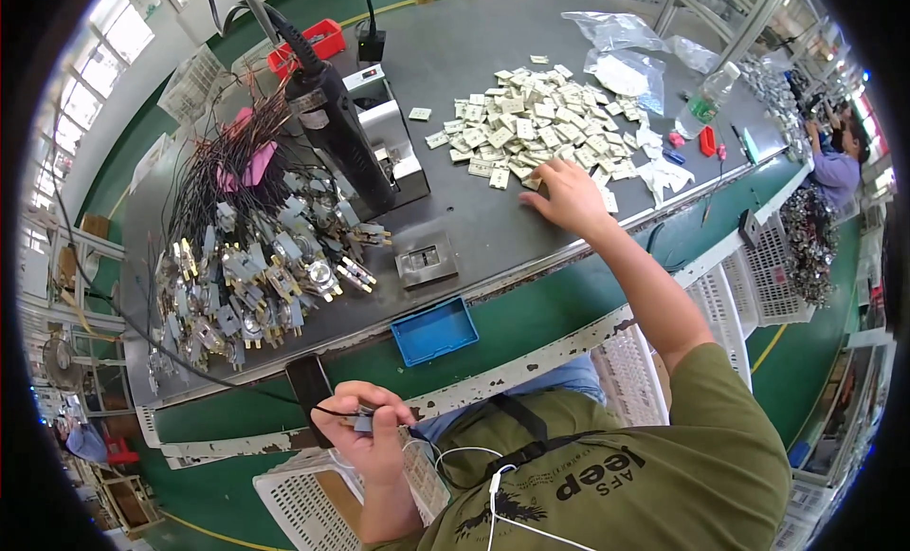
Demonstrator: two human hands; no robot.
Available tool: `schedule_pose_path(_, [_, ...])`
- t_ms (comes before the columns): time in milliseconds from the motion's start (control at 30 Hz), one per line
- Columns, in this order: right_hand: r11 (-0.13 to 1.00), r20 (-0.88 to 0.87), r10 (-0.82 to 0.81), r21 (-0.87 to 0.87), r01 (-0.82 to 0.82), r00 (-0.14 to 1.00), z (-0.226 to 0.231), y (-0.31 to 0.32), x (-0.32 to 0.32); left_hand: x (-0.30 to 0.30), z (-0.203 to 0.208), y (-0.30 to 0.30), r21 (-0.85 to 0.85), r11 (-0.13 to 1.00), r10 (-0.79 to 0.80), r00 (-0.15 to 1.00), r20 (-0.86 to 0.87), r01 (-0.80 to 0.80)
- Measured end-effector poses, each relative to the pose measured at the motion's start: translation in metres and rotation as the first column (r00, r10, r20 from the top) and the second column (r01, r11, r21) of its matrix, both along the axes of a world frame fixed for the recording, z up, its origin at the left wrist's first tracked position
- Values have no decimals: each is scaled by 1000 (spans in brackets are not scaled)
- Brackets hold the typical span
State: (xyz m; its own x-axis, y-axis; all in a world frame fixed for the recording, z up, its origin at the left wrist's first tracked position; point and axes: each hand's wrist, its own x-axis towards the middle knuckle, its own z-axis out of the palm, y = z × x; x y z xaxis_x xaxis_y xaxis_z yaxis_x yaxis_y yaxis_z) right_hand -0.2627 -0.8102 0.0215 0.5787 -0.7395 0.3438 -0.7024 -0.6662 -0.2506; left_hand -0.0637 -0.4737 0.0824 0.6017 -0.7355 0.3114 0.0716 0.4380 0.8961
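Note:
Close to my body, my left hand (pixel 370 428) is closed round a small grey part (pixel 364 423) with a black wire running from it. Most of that part is covered by the fingers. My right hand (pixel 571 202) reaches across the table to the near edge of a heap of small cream-white rectangular blocks (pixel 512 124). Its thumb stands apart from the fingers, and no block shows in its grasp. The fingertips are at the heap; whether they touch a block I cannot tell.
Wired metal-and-grey assemblies (pixel 256 276) pile up on the left, beside a black cylindrical tool (pixel 341 138) on a stand. A metal fixture (pixel 425 259) sits near the table edge, above a blue tray (pixel 434 331). A plastic bottle (pixel 706 102) stands right. Another person (pixel 836 162) works far right.

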Motion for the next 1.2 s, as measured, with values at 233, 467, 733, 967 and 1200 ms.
schedule_pose_path(233, [993,-109,88,91,-78,990,-1,-11,1,11,10,11,55,991,-120,993,-10,120])
schedule_pose_path(467, [922,331,180,271,-276,926,31,20,1,19,8,15,149,984,-109,991,76,97])
schedule_pose_path(733, [328,862,-139,505,-798,488,58,83,29,15,5,-9,-10,990,-143,989,-20,143])
schedule_pose_path(967, [523,771,155,467,-713,618,83,132,56,8,-1,-19,-76,982,-178,981,-76,172])
schedule_pose_path(1200, [388,845,-49,507,-770,532,94,156,75,8,1,-25,-39,980,-198,980,-26,197])
